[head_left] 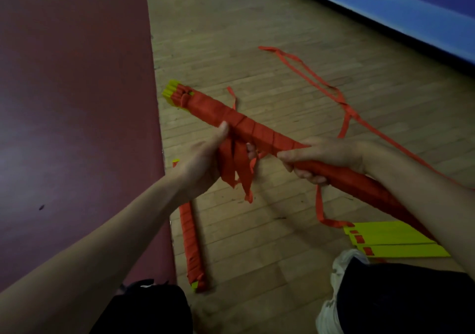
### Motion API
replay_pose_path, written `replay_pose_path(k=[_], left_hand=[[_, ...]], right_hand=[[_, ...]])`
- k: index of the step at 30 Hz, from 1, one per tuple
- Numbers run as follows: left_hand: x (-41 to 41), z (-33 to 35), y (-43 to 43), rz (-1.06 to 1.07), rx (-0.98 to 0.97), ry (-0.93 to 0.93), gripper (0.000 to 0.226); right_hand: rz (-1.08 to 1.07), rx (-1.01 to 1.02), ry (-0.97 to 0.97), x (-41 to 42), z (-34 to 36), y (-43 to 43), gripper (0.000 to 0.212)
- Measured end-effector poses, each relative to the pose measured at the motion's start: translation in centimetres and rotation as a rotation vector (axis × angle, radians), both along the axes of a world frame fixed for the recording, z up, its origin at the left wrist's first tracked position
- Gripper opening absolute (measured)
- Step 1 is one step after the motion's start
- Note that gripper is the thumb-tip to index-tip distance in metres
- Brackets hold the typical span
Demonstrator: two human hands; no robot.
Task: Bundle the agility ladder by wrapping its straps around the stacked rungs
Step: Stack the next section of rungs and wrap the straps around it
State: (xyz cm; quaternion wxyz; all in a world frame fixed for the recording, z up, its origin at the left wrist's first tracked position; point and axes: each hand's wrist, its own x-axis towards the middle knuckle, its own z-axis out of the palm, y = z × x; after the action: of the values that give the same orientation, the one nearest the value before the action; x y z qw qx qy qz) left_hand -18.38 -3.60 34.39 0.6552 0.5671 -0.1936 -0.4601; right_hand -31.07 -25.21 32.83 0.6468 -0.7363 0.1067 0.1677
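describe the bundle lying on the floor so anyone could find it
Find the dark red mat on the left. Along its right edge lies a wrapped bundle. Unlike the held bundle, it lies untouched; unlike the yellow rungs, it is strap-wrapped.

a sports hall: wooden strip floor [257,37], blue mat [398,7].

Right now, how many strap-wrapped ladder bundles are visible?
2. Held bundle: gripped by left hand and right hand. Second bundle: on the wood floor beside the maroon surface. More may lie off-frame.
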Motion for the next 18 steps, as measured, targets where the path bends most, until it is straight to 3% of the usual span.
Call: replay_pose_path(k=[4, 6, 9, 12, 16, 18], left_hand=[[0.0, -0.9, 0.2, 0.012, 0.05, 0.068, 0.022], [0.1, -0.8, 0.5, 0.014, 0.101, 0.037, 0.018], [0.2, -0.9, 0.6, 0.008, 0.17, 0.016, 0.016], [-0.3, -0.9, 0.2, 0.05, 0.18, 0.063, 0.014], [-1.4, -1.2, -0.1, 0.078, 0.213, 0.05, 0.015], [-1.7, -1.4, 0.0, 0.065, 0.213, 0.029, 0.016]], right_hand=[[-0.1, -0.016, -0.026, -0.2, -0.3, -0.2, 0.018], [-0.083, -0.085, 0.005, 0.2, 0.8, 0.2, 0.024], [-0.085, -0.201, 0.067, 0.8, 2.2, 0.6, 0.054], [-0.135, -0.307, 0.01, 1.1, 2.0, 1.3, 0.058], [-0.073, -0.761, -0.043, 1.6, 1.1, 1.1, 0.058], [-0.044, -0.84, -0.033, 1.5, 1.1, 1.3, 0.051]])
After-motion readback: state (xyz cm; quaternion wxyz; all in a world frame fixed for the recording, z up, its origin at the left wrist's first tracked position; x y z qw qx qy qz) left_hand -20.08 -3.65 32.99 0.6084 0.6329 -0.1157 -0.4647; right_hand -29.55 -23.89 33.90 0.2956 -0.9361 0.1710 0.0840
